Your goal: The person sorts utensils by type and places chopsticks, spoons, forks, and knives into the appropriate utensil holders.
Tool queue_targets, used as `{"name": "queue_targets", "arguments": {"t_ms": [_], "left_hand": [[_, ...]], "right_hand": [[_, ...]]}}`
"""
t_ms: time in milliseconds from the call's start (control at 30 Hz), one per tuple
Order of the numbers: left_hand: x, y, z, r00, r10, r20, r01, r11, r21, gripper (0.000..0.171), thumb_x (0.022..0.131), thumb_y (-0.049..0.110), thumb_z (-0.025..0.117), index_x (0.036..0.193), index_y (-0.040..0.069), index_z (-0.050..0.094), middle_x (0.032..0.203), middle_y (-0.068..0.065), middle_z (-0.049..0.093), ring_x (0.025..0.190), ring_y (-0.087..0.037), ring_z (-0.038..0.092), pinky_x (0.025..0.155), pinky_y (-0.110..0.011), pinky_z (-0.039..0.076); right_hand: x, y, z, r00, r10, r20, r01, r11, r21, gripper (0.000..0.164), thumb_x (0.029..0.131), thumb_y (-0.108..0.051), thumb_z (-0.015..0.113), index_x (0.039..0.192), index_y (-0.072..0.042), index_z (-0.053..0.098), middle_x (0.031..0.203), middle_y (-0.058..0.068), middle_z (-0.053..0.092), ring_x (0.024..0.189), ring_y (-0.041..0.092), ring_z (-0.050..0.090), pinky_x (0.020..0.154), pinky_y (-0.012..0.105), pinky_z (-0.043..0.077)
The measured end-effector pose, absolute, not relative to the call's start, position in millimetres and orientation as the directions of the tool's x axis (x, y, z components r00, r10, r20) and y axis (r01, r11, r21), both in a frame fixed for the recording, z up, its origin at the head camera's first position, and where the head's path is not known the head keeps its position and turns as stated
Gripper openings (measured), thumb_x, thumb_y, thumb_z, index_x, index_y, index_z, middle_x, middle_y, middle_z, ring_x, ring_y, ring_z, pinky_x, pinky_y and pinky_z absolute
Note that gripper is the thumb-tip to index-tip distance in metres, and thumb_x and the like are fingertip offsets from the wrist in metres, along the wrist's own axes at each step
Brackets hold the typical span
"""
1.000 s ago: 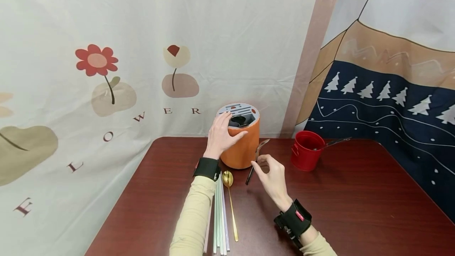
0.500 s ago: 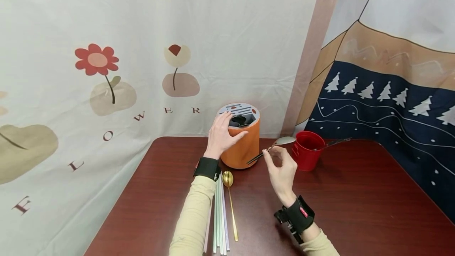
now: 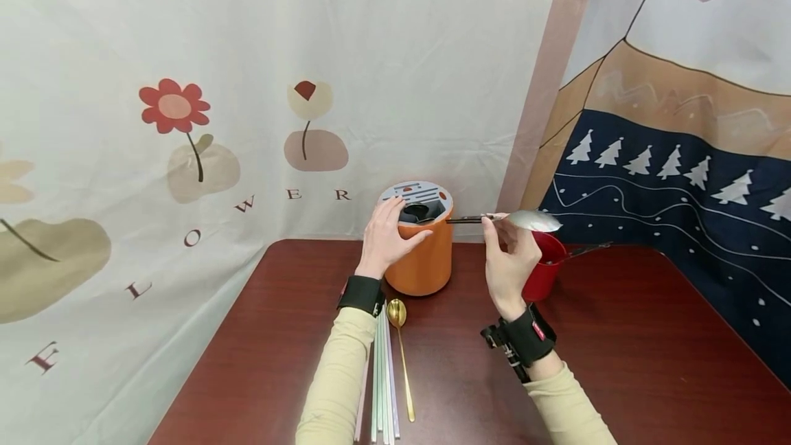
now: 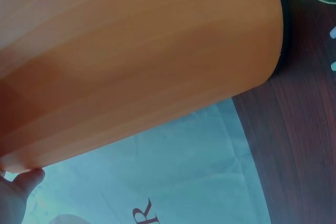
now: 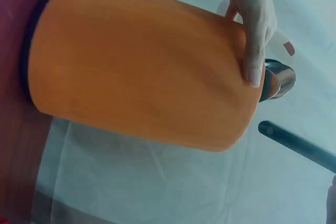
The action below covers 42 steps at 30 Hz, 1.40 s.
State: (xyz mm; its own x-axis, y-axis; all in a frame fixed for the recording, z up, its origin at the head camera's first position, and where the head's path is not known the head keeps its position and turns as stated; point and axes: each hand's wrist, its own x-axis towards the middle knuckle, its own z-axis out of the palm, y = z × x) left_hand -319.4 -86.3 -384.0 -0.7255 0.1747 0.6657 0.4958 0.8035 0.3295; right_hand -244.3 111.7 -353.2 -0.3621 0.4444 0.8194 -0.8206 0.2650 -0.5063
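Note:
An orange round utensil holder with a slotted grey top stands at the back of the table. My left hand grips its upper rim, thumb on the front side. A dark shiny spoon bowl pokes out of the holder's larger opening. My right hand pinches a spoon with a silver bowl and black handle. The spoon lies nearly level in the air, its bowl to the right. In the right wrist view, the handle end is just apart from the holder's top.
A red cup, partly behind my right hand, has a utensil leaning out to the right. A gold spoon and several pale chopsticks lie on the dark red table. Printed cloth hangs behind.
My right hand has lifted the spoon from beside the holder's base up to its top, moving right. The spoon has turned from steep to nearly level. My left hand stays put.

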Motion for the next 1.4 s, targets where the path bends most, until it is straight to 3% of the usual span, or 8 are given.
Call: {"name": "queue_targets", "arguments": {"t_ms": [400, 533, 700, 900, 1167, 1400], "left_hand": [[-317.8, -84.7, -383.7, -0.724, 0.17, 0.668, 0.49, 0.809, 0.325, 0.078, 0.075, 0.056, 0.072, 0.133, 0.007, 0.053, 0.14, -0.011, 0.052, 0.133, -0.027, 0.045, 0.109, -0.043, 0.039], [-317.8, -84.8, -384.0, -0.725, 0.174, 0.666, 0.495, 0.804, 0.329, 0.078, 0.075, 0.056, 0.071, 0.134, 0.008, 0.053, 0.14, -0.011, 0.052, 0.134, -0.027, 0.044, 0.11, -0.043, 0.039], [-319.1, -84.9, -384.3, -0.713, 0.179, 0.678, 0.5, 0.807, 0.314, 0.077, 0.075, 0.055, 0.072, 0.134, 0.008, 0.053, 0.138, -0.011, 0.053, 0.134, -0.026, 0.045, 0.111, -0.042, 0.038], [-321.5, -85.0, -385.6, -0.702, 0.182, 0.689, 0.506, 0.809, 0.301, 0.077, 0.075, 0.055, 0.072, 0.132, 0.007, 0.054, 0.137, -0.011, 0.055, 0.133, -0.026, 0.045, 0.111, -0.041, 0.037], [-319.6, -85.3, -385.0, -0.715, 0.174, 0.677, 0.498, 0.807, 0.318, 0.078, 0.075, 0.055, 0.072, 0.133, 0.007, 0.054, 0.138, -0.011, 0.054, 0.133, -0.027, 0.045, 0.11, -0.042, 0.038], [-319.9, -84.3, -384.8, -0.726, 0.177, 0.665, 0.488, 0.814, 0.315, 0.078, 0.076, 0.056, 0.071, 0.134, 0.008, 0.053, 0.139, -0.01, 0.053, 0.134, -0.026, 0.044, 0.112, -0.041, 0.037]], "right_hand": [[-264.4, 95.5, -354.3, -0.4, 0.405, 0.822, -0.777, 0.325, -0.539, 0.017, 0.082, 0.0, 0.07, 0.098, 0.005, 0.065, 0.092, 0.023, 0.068, 0.088, -0.006, 0.064, 0.083, 0.016, 0.053], [-271.7, 91.3, -356.2, -0.434, 0.362, 0.825, -0.746, 0.369, -0.554, 0.018, 0.083, -0.005, 0.07, 0.098, 0.003, 0.065, 0.091, 0.019, 0.068, 0.087, 0.008, 0.068, 0.084, 0.014, 0.052], [-277.3, 87.4, -357.0, -0.512, 0.258, 0.819, -0.713, 0.404, -0.573, 0.024, 0.086, -0.011, 0.068, 0.105, 0.001, 0.062, 0.096, 0.017, 0.066, 0.088, 0.026, 0.068, 0.085, 0.027, 0.055], [-280.3, 84.3, -359.9, -0.578, 0.183, 0.795, -0.677, 0.435, -0.593, 0.031, 0.087, -0.013, 0.068, 0.113, 0.001, 0.06, 0.099, 0.019, 0.065, 0.092, 0.029, 0.067, 0.084, 0.04, 0.056], [-281.7, 84.0, -356.3, -0.67, 0.135, 0.73, -0.618, 0.445, -0.648, 0.025, 0.091, -0.018, 0.063, 0.108, 0.0, 0.06, 0.1, 0.019, 0.064, 0.096, 0.03, 0.065, 0.09, 0.041, 0.054], [-283.2, 82.8, -356.2, -0.71, 0.12, 0.694, -0.578, 0.463, -0.672, 0.023, 0.094, -0.018, 0.059, 0.105, 0.002, 0.062, 0.1, 0.018, 0.065, 0.095, 0.03, 0.064, 0.088, 0.042, 0.054]]}}
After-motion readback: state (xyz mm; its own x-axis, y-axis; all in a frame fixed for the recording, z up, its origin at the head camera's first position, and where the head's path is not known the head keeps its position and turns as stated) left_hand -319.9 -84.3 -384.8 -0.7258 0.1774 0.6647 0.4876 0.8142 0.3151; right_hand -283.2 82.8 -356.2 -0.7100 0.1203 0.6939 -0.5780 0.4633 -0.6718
